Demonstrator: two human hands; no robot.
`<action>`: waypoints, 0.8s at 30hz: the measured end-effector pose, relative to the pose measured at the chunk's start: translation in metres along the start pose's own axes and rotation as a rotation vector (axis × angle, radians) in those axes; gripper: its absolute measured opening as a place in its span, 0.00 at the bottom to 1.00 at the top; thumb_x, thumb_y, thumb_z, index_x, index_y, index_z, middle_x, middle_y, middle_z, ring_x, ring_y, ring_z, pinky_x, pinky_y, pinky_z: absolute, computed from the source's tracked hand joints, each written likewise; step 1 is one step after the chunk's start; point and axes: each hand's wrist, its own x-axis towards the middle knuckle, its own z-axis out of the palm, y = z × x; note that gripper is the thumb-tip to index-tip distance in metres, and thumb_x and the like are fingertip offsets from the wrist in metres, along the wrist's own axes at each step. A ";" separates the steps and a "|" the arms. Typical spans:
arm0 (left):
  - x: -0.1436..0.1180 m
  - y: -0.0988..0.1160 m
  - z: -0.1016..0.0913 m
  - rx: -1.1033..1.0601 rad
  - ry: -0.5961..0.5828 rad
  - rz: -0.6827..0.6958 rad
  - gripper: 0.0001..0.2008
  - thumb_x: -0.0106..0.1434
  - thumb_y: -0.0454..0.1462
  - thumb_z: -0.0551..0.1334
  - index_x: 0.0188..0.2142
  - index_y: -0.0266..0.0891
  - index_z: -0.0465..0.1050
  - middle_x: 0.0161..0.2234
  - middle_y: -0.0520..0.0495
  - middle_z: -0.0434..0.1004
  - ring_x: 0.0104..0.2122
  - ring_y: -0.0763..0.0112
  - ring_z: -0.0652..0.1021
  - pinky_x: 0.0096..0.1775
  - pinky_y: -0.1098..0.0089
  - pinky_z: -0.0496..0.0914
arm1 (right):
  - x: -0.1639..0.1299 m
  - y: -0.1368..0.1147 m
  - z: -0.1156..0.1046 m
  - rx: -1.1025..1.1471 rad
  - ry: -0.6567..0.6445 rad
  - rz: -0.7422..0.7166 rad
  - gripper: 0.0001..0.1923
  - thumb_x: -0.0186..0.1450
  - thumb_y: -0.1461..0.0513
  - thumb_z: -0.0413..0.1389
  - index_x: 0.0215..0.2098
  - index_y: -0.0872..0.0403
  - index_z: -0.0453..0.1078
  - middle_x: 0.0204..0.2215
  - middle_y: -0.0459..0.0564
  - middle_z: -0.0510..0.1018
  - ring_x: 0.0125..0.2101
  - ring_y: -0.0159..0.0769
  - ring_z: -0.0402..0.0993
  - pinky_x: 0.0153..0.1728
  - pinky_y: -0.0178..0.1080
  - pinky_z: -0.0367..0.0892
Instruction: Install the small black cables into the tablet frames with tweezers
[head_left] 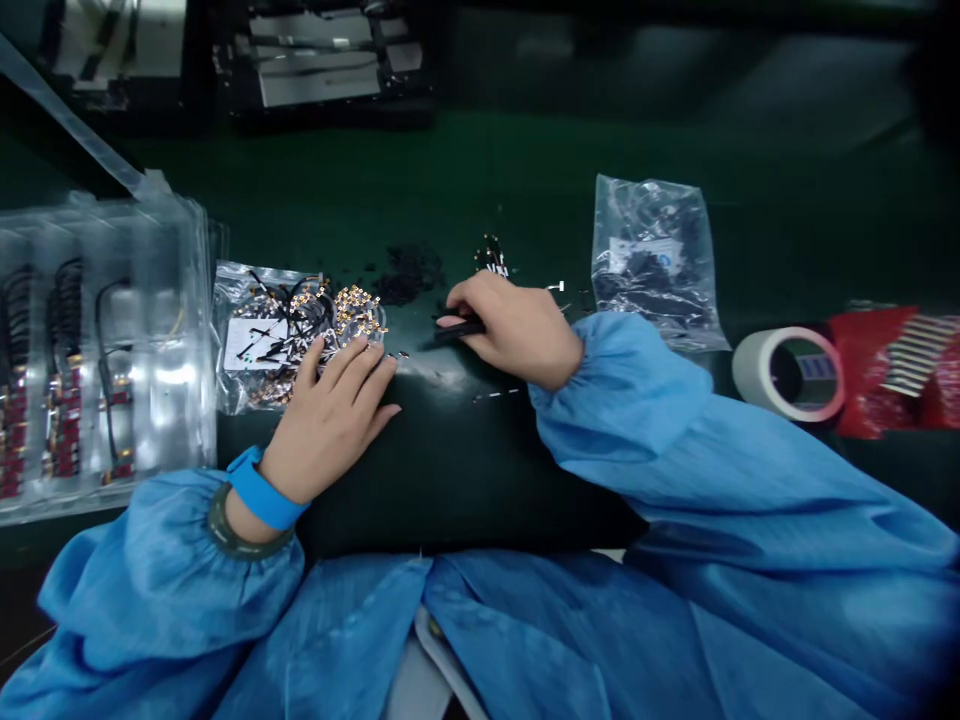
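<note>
My left hand lies flat on the dark green bench, fingers spread, its tips touching a pile of small gold-tipped cable parts spilling from a clear bag. It holds nothing. My right hand is closed on black tweezers whose tips point left across the bench. A small heap of tiny black parts lies just beyond the tweezers, and a few loose pieces sit above the right hand. Both arms wear blue sleeves; a blue band circles the left wrist.
A clear plastic tray with black cables and red parts fills the left side. A second clear bag of dark parts lies at right. A tape roll and red packaging sit at far right. Dark equipment stands at the back.
</note>
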 end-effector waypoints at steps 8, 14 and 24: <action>-0.001 0.001 0.000 -0.036 0.007 0.032 0.17 0.68 0.37 0.55 0.54 0.30 0.67 0.52 0.36 0.74 0.56 0.49 0.70 0.57 0.39 0.60 | 0.001 0.010 -0.002 0.239 0.010 0.001 0.07 0.63 0.64 0.53 0.38 0.54 0.71 0.36 0.49 0.75 0.37 0.37 0.71 0.35 0.37 0.62; -0.001 0.002 -0.001 -0.049 -0.009 -0.009 0.17 0.67 0.36 0.56 0.54 0.31 0.67 0.54 0.33 0.72 0.58 0.48 0.68 0.58 0.39 0.58 | 0.002 -0.005 0.004 0.139 -0.071 -0.011 0.11 0.66 0.61 0.50 0.42 0.53 0.72 0.41 0.52 0.75 0.38 0.39 0.72 0.32 0.37 0.61; -0.001 0.003 -0.001 -0.091 -0.015 -0.003 0.17 0.67 0.35 0.56 0.54 0.34 0.68 0.54 0.35 0.73 0.58 0.48 0.69 0.57 0.35 0.58 | 0.011 -0.017 0.002 0.110 -0.171 0.112 0.10 0.62 0.63 0.52 0.40 0.54 0.72 0.39 0.52 0.77 0.38 0.41 0.73 0.34 0.39 0.61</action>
